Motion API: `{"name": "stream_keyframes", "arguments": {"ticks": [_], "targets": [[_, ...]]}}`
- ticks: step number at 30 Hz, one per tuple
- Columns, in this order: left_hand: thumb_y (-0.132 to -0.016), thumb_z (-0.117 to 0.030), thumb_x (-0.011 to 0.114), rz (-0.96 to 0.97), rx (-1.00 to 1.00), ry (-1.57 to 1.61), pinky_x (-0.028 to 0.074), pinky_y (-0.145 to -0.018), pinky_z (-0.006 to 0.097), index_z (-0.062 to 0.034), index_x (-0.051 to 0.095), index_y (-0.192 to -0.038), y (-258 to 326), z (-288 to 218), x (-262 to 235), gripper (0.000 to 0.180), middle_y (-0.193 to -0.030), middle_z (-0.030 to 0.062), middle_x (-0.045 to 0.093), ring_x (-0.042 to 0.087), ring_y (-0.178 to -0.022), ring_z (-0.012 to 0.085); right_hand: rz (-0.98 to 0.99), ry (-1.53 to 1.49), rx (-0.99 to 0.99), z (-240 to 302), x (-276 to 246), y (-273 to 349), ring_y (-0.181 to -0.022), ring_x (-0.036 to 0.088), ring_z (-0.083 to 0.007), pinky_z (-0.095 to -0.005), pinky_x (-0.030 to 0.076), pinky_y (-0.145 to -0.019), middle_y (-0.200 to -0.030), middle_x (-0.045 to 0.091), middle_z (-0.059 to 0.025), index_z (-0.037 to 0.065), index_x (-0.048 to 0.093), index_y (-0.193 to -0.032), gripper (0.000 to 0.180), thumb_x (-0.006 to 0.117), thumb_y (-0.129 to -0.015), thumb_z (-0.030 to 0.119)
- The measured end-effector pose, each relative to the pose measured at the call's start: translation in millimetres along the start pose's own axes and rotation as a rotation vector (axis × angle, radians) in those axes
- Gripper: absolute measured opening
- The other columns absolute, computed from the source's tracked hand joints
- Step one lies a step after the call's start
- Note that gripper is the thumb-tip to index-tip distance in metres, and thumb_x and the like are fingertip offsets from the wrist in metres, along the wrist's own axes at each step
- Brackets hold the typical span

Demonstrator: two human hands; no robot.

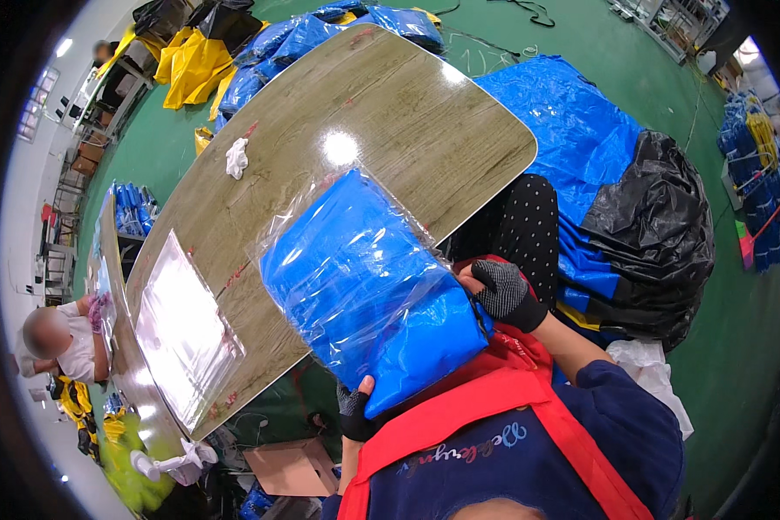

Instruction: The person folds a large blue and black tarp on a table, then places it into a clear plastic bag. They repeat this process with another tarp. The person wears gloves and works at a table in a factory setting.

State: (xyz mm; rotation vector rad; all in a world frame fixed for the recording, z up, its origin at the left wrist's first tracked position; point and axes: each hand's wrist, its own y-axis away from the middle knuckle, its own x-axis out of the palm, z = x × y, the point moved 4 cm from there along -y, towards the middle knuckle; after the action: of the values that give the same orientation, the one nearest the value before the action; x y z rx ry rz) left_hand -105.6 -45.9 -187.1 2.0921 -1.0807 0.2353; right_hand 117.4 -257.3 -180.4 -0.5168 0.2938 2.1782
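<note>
A folded blue plastic item [364,269] lies partly inside a clear plastic bag [299,212], tilted over the near edge of the wood-patterned table [390,104]. Its near end sticks out uncovered toward my body. My left hand [356,411], in a dark fingerless glove, holds the near left corner, thumb on top and the other fingers hidden beneath. At the right side, my right hand [504,295], in a dark glove with grey dots, is closed on the package's edge by the bag's mouth. Exactly which layer its fingers pinch is hidden.
A stack of clear bags [182,325] lies on the table's left, and a crumpled white scrap [237,159] farther back. Blue and black sheeting [650,234] heaps on the floor to the right. Blue packages [312,39] pile behind the table. Another person [69,342] works at the left.
</note>
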Motion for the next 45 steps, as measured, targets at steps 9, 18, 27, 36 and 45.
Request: {"name": "stream_keyframes", "arguments": {"ticks": [9,18,27,36,45], "targets": [[-0.080,-0.016,0.070,-0.012,0.034,-0.143,0.053,-0.083,0.043,-0.0036,0.035,-0.135,0,0,-3,0.066,-0.121,0.0184,0.053,0.059,-0.102,0.0306,0.055,-0.440,0.102,6,-3,-4,-0.089,0.060,-0.0114,-0.0269,0.048,-0.072,-0.093,0.065,-0.0053,0.003,0.063,-0.098,0.021,0.059,-0.091,0.022],[-0.080,-0.017,0.070,-0.231,0.114,-0.262,0.048,-0.087,0.038,-0.0053,0.039,-0.133,9,28,-68,0.063,-0.121,0.0144,0.054,0.057,-0.102,0.0251,0.191,0.413,-0.399,-8,-1,39,-0.073,0.063,-0.0274,-0.0368,0.051,-0.065,-0.078,0.064,-0.0105,0.007,0.064,-0.086,0.013,0.060,-0.085,0.019],[-0.080,-0.021,0.069,0.270,0.108,-0.182,0.041,-0.096,0.040,-0.0075,0.035,-0.137,15,-18,-17,0.068,-0.131,0.0125,0.046,0.048,-0.118,0.0248,0.006,-0.584,0.291,-41,7,62,-0.104,0.057,-0.0192,-0.0343,0.046,-0.086,-0.112,0.060,-0.0129,0.003,0.054,-0.117,0.038,0.061,-0.089,0.027],[-0.071,-0.029,0.078,0.268,0.009,-0.755,0.033,-0.104,0.042,-0.0064,0.034,-0.139,36,70,-115,0.084,-0.138,0.0130,0.042,0.041,-0.126,0.0298,0.325,-0.959,0.350,3,35,95,-0.118,0.049,-0.0248,-0.0377,0.038,-0.102,-0.129,0.051,-0.0128,0.004,0.039,-0.136,0.080,0.079,-0.073,0.032],[-0.083,-0.040,0.067,0.827,-0.029,-1.296,0.048,-0.082,0.034,-0.0106,0.062,-0.115,-39,30,82,0.044,-0.101,0.0193,0.065,0.063,-0.098,0.0320,-0.228,-0.821,0.054,75,-29,-51,-0.105,0.055,-0.0214,-0.0355,0.045,-0.093,-0.114,0.059,-0.0118,0.004,0.046,-0.129,0.063,0.075,-0.077,0.024]]}}
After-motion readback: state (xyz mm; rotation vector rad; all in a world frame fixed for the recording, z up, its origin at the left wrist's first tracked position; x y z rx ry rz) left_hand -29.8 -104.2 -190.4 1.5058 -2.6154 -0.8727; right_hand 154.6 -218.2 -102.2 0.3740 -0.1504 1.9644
